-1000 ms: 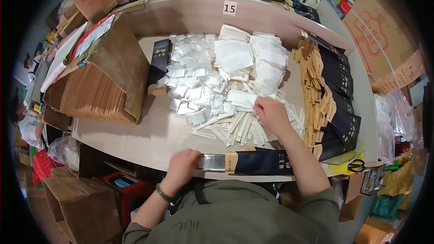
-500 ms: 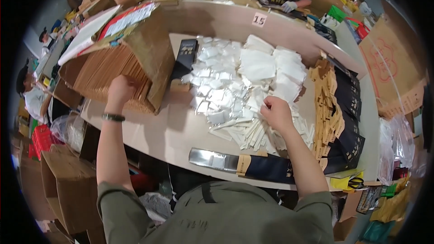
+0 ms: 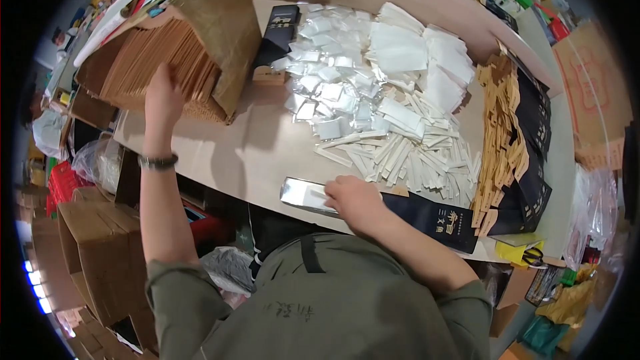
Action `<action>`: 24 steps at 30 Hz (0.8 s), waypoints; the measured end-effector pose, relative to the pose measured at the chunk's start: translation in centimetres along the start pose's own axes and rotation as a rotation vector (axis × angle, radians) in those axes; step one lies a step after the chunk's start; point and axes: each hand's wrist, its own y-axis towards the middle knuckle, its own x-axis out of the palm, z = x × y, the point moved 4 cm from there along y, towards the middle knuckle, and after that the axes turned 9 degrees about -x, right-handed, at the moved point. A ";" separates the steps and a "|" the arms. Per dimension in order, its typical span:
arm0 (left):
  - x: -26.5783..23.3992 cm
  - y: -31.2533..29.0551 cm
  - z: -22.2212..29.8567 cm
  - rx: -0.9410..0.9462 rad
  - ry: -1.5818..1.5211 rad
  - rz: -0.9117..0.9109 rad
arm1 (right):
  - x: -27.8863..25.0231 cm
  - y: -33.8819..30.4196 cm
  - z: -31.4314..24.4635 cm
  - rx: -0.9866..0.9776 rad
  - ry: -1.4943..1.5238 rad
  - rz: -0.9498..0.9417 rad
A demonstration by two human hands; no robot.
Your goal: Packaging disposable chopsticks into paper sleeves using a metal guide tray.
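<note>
My left hand (image 3: 165, 97) reaches into the open carton at the left, its fingers curled against a dense row of brown kraft sheets or sleeves (image 3: 150, 60). Anything pinched in those fingers is hidden. At the table's front edge, my right hand (image 3: 353, 201) is closed on the right part of a shiny silver foil packet (image 3: 303, 193). A dark blue printed sleeve (image 3: 420, 217) lies under and beyond that wrist. Just above the hand spread thin white paper-wrapped strips (image 3: 413, 153) and clear small packets (image 3: 330, 87).
Folded white napkins or sheets (image 3: 400, 47) lie farther back. At the right stand rows of dark sleeves with kraft ends (image 3: 500, 140). A dark box (image 3: 277, 37) sits beside the carton (image 3: 230, 33). Scissors (image 3: 532, 255) rest at the near right corner, and a partition (image 3: 460, 7) borders the table.
My right hand has moved left and nearer, from the white strips to the foil packet. My left hand stays at the kraft stack. The view has tilted down.
</note>
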 end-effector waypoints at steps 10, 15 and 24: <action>3.1 2.7 1.7 -0.076 0.219 -0.503 | -3.0 -3.6 -0.6 -0.115 -0.110 0.253; 3.3 3.4 0.2 -0.106 0.227 -0.244 | -4.4 -4.9 -0.7 -0.132 -0.119 0.374; 3.3 2.1 2.4 0.015 0.288 -0.265 | -3.6 -5.5 0.3 -0.232 -0.109 0.312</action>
